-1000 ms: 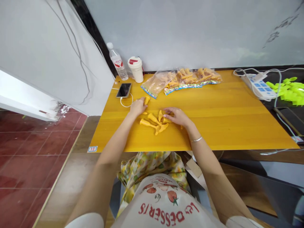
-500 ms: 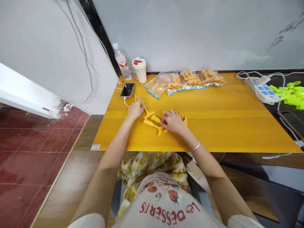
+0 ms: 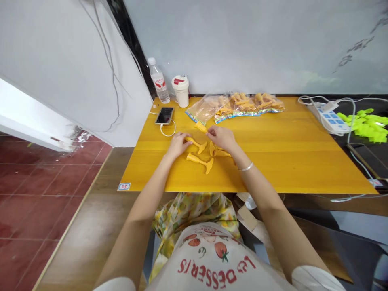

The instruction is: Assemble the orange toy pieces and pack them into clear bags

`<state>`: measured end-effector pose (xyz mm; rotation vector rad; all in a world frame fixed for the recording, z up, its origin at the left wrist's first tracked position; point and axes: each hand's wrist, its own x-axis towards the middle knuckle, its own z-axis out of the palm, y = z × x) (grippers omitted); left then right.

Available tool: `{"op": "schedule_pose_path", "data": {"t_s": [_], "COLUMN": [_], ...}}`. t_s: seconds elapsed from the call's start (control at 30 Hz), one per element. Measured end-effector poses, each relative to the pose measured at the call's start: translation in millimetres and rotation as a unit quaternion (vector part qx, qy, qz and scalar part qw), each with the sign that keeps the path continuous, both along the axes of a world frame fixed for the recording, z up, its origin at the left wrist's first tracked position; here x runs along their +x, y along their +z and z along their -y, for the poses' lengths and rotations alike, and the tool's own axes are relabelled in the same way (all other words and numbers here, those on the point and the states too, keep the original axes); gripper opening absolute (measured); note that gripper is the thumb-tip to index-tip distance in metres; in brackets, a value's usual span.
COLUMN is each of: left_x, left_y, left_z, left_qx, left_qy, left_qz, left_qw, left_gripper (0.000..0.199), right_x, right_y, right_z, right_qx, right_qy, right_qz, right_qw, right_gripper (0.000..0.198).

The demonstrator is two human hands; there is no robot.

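My left hand (image 3: pixel 178 145) is closed with its fingertips on the thin end of a yellow T-shaped plastic piece (image 3: pixel 200 147). My right hand (image 3: pixel 222 138) pinches another yellow plastic piece (image 3: pixel 201 127), whose cup-like end points away toward the bags; its other end is hidden by the fingers. Nearer to me lies a loose yellow T-shaped piece (image 3: pixel 200 161) on the wooden tabletop (image 3: pixel 287 161). More yellow pieces (image 3: pixel 218 151) lie under and beside my right wrist, partly covered.
Along the back lie clear plastic bags (image 3: pixel 242 104) with yellow pieces in them. A phone (image 3: pixel 164 116) on a white cable, a water bottle (image 3: pixel 159 85) and a lidded cup (image 3: pixel 181 91) stand left. At right are a power strip (image 3: pixel 330 118) and bright green pieces (image 3: pixel 366 125).
My left hand has come toward the middle, and the piece at its fingers has shifted right. My right hand has moved away from me, bringing a yellow piece up from the group.
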<state>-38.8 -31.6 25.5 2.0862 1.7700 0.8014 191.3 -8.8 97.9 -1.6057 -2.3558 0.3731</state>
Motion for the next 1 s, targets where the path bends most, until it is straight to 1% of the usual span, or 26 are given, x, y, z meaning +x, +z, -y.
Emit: {"op": "schedule_pose_path", "data": {"t_s": [0.07,0.17,0.3,0.4,0.5,0.63,0.73,0.8,0.87,0.93,0.97,1.0], "left_x": [10,20,23,23,23,24,24,23,20,18,18,18], "left_y": [-2.7,-9.4,-16.8,-18.9,-19.7,-22.3,-24.5,-23.0,-16.5,-5.1,1.6,8.3], "left_z": [6,11,12,11,10,11,9,9,14,28,37,47], "left_qx": [0.0,0.013,0.032,0.032,0.033,0.045,0.051,0.057,0.068,0.087,0.096,0.099], "left_qy": [0.009,0.018,0.011,0.025,0.037,0.051,0.063,0.075,0.092,0.094,0.078,0.041], "left_qz": [0.021,0.043,0.053,0.053,0.055,0.064,0.078,0.088,0.094,0.084,0.068,0.04], "left_qw": [1.0,0.999,0.998,0.998,0.997,0.996,0.994,0.992,0.989,0.988,0.99,0.993], "left_gripper": [0.032,0.031,0.031,0.031,0.03,0.029,0.029,0.032,0.035,0.037,0.037,0.038], "right_x": [-13,-33,-52,-50,-32,8,36,52,66,78,83,87], "right_y": [-2,-9,-21,-26,-24,-13,-8,-9,-14,-22,-26,-30], "right_z": [-18,-37,-48,-47,-41,-27,-9,7,24,41,48,54], "right_qx": [0.019,0.034,0.035,0.039,0.06,0.073,0.05,0.025,0.013,0.027,0.041,0.055], "right_qy": [-0.015,0.018,0.08,0.089,0.077,0.053,0.04,0.057,0.079,0.085,0.083,0.082], "right_qz": [0.076,0.141,0.153,0.118,0.062,0.017,0.023,0.029,0.035,0.046,0.055,0.063], "right_qw": [0.997,0.989,0.984,0.988,0.993,0.996,0.998,0.998,0.996,0.995,0.994,0.993], "right_gripper": [0.027,0.026,0.023,0.026,0.027,0.026,0.026,0.027,0.028,0.027,0.027,0.027]}}
